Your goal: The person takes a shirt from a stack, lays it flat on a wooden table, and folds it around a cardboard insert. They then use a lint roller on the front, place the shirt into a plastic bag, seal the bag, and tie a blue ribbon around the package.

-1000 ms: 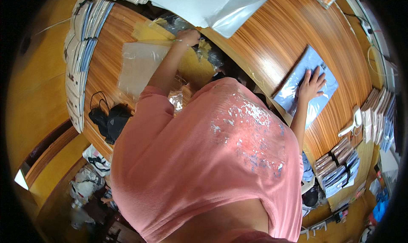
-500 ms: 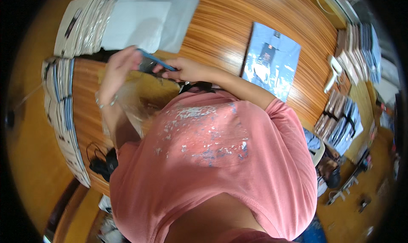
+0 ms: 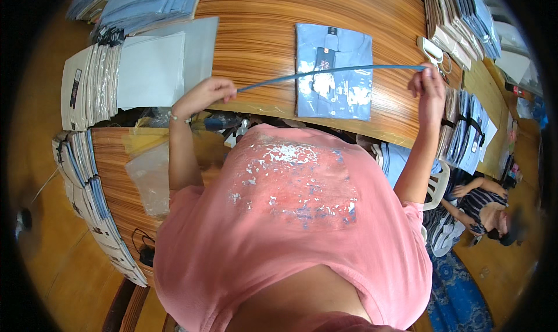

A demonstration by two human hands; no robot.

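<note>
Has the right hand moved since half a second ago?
Yes, rightward: the right hand was left of the bagged blue shirt and is now to its right.

A narrow blue strip (image 3: pixel 383 67) spans the person's left grip (image 3: pixel 203 97) and right grip (image 3: pixel 430 98), an end pinched in each, its middle bowed. It crosses the view of a folded blue shirt (image 3: pixel 351 48) in clear wrapping, flat on the wood-grained bench (image 3: pixel 256 24). Left: white sheets (image 3: pixel 152 70) beside stacked beige packets (image 3: pixel 96 91). Right: a white corded device (image 3: pixel 429 48).
</note>
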